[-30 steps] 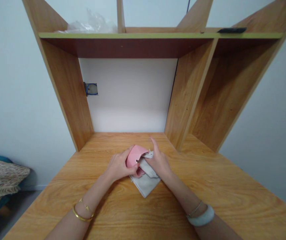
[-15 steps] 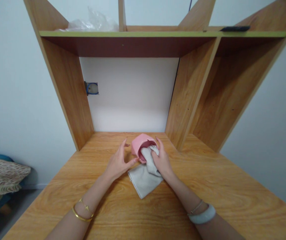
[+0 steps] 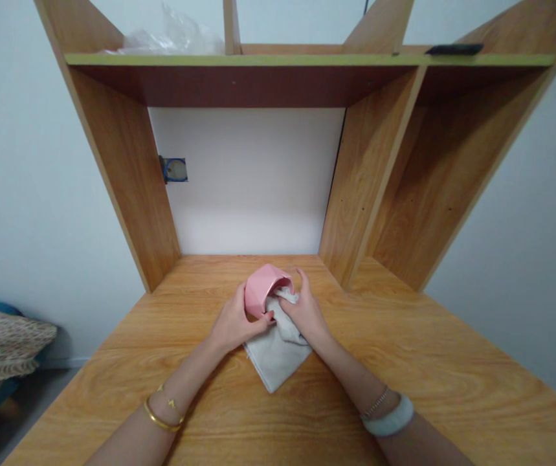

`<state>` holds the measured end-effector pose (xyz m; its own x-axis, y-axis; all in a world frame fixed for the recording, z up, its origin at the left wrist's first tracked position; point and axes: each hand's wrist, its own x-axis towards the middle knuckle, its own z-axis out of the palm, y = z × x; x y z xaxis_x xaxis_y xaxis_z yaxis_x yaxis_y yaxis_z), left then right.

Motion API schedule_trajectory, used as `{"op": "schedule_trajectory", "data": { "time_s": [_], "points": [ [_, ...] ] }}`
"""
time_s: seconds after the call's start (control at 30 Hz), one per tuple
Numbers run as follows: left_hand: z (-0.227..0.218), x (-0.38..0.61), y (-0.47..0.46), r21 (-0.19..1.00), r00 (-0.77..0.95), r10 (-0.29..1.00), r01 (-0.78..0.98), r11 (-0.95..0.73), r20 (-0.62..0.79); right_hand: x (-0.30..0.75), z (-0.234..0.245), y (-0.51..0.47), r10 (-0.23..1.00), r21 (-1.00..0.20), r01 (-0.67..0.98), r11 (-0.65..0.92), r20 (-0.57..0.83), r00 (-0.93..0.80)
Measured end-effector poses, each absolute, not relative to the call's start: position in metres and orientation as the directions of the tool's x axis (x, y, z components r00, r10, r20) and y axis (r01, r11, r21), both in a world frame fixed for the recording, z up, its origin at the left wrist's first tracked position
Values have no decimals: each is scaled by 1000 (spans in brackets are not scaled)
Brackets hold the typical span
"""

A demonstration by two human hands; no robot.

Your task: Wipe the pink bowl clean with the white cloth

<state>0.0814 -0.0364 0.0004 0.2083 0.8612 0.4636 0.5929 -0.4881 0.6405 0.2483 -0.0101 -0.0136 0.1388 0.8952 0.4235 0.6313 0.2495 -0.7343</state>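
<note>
Pink pot between the two hands, gray cloth at its mouth

Pink pot [image 3: 259, 289]: faceted outer wall, tipped on its side, opening turned toward the right hand and the near side of the desk [image 3: 404, 369]. It sits between the hands, beyond both wrists. Whether its wall touches the desk or is held just above it cannot be told.

Left hand [image 3: 233, 322]: clamped on the pot from the left, thumb at the lower rim, the other fingers along the far-left wall and partly hidden by it.

Right hand [image 3: 307, 316]: gripping the gray cloth [image 3: 278, 360] just right of the pot's mouth; index finger raised beside the rim. The bunched upper part of the cloth enters the opening; the lower part spreads to a corner on the desk, below the pot and between the forearms. How far the cloth reaches inside is hidden.

Hands near each other but apart, pot and cloth filling the gap.

Surroundings: wooden shelf unit [image 3: 362, 175] behind; clear plastic bag [image 3: 175, 37] on its upper left, dark flat object [image 3: 454, 49] on its upper right.
</note>
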Motion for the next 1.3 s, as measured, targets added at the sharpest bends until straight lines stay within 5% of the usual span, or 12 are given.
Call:
{"op": "schedule_trajectory", "data": {
  "time_s": [0.43,0.67,0.97,1.13,1.3],
  "points": [
    [1,72,-34,505,313,848,696,-511,426,254,-7,-19,852,-443,853,276,524,-3],
    [0,72,-36,397,297,858,790,-467,419,254,-11,-19,888,-479,817,321,453,-83],
    [-2,70,-29,622,207,902,665,-414,380,258,-20,-8,882,-728,605,322,464,89],
    [-12,78,-26,806,208,898,395,-440,388,252,-24,-6,868,-754,526,394,493,57],
    [-20,79,-17,967,100,980,177,-185,170,252,-22,-5,893,-763,539,357,448,42]
  ]
}}
